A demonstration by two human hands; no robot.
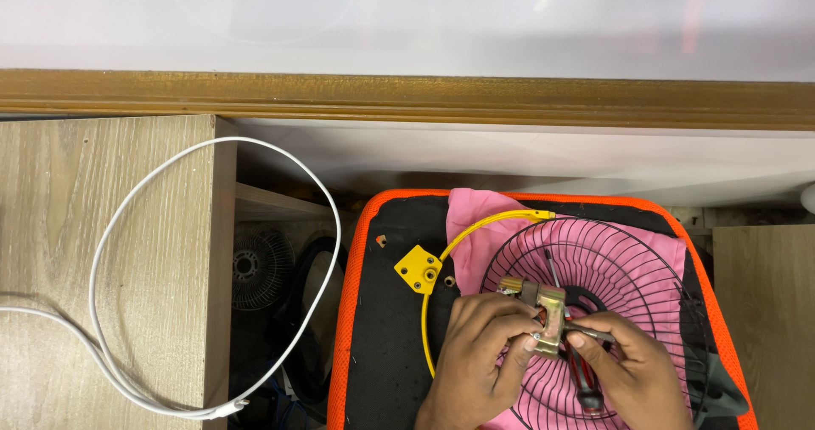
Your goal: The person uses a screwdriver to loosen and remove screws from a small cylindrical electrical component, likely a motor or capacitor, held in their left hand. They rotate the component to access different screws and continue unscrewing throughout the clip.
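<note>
The left hand (475, 354) has its fingers (518, 345) clamped on a small metal motor frame (543, 315), held just above a black wire fan guard (594, 311); the right hand (632, 370) has its fingers closed on the shaft of a screwdriver (586, 379), its tip at the frame's side. To do this well, I judge the frame should be kept steady in the left grip and the tool in line with the screw, so it does not slip into the windings. The guard lies on a pink cloth (484, 218) over a black pad with an orange rim (348, 311). A yellow bracket (418, 269) and thin yellow tube (475, 230) lie beside it. Leftward, a white cable (110, 243) loops over the wooden bench (51, 192); a wooden ledge (407, 99) and pale wall stand behind
</note>
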